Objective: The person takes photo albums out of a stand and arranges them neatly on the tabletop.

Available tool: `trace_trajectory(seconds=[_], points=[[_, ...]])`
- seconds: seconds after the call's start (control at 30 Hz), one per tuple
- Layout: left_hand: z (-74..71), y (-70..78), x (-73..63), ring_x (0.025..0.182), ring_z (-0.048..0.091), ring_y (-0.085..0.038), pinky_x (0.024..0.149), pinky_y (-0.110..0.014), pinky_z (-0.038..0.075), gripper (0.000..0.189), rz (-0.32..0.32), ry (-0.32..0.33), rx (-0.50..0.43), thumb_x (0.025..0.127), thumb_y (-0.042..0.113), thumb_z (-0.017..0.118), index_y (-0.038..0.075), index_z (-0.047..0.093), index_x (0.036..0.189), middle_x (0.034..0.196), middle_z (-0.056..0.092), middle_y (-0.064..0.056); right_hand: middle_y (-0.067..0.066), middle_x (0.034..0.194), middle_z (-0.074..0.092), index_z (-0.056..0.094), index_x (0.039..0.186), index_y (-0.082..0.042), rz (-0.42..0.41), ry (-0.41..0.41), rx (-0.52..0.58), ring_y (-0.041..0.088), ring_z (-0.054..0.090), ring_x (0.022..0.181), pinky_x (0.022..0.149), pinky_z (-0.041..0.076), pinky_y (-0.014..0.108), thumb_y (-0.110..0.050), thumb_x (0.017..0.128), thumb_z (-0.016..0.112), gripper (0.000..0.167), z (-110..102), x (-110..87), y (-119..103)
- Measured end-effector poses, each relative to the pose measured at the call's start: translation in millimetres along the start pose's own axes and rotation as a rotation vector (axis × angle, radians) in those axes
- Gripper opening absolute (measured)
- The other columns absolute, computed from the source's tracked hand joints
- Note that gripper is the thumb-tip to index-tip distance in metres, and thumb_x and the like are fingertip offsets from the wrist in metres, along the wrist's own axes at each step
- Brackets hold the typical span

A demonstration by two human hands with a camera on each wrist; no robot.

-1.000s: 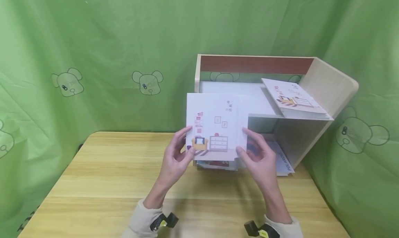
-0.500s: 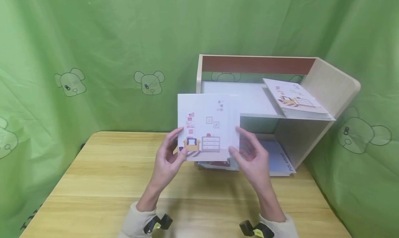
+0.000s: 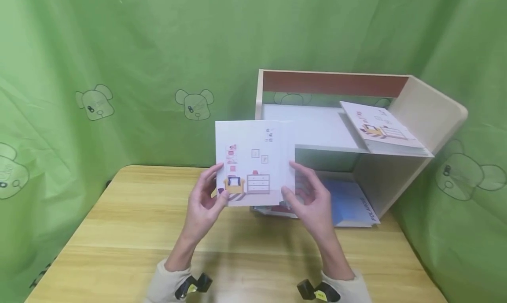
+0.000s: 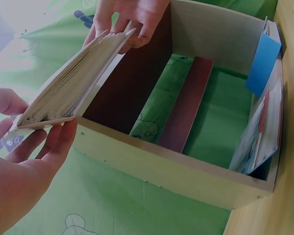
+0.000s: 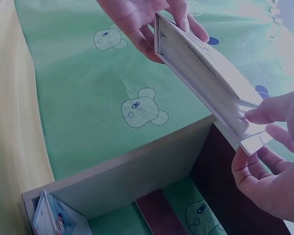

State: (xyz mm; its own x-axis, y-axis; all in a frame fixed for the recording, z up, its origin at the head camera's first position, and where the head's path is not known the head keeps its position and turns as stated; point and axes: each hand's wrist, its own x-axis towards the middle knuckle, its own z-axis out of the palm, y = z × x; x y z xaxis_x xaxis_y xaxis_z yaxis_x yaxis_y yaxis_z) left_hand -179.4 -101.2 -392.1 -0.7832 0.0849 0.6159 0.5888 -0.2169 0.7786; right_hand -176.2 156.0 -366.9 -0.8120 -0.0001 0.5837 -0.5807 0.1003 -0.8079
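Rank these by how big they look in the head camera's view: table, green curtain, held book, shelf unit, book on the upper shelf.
Largest to smallest:
Green curtain
Table
Shelf unit
Held book
Book on the upper shelf
Nearness may flatter the held book; real sizes are unsure.

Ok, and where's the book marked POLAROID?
In the head view, the book sits right of centre in the lower compartment of the shelf, just to the right of the right hand.

Shelf unit on wooden table
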Motion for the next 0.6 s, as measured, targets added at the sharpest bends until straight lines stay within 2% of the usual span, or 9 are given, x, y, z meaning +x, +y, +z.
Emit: trace_trajectory(seconds=[0.3, 0.6], points=[[-11.0, 2.8, -1.0, 0.118, 0.058, -0.033, 0.093, -0.036, 0.06, 0.063, -0.005, 0.011, 0.019, 0.092, -0.015, 0.058, 0.004, 0.044, 0.151, 0.141, 0.051, -0.021, 0.009, 0.138, 0.057, 0.059, 0.142, -0.01, 0.015, -0.023, -0.015, 0.024, 0.061, 0.116, 0.092, 0.059, 0.027, 0.009, 0.089, 0.072, 0.058, 11, 0.1, 0], [-23.4, 5.5, -1.5, 0.116, 0.059, -0.032, 0.093, -0.035, 0.06, 0.064, 0.003, 0.023, 0.057, 0.092, -0.016, 0.058, 0.004, 0.044, 0.151, 0.141, 0.052, -0.021, 0.006, 0.138, 0.058, 0.058, 0.144, -0.014, -0.022, -0.051, -0.019, 0.024, 0.063, 0.113, 0.087, 0.06, 0.029, 0.008, 0.089, 0.072, 0.061, 22, 2.9, 1]])
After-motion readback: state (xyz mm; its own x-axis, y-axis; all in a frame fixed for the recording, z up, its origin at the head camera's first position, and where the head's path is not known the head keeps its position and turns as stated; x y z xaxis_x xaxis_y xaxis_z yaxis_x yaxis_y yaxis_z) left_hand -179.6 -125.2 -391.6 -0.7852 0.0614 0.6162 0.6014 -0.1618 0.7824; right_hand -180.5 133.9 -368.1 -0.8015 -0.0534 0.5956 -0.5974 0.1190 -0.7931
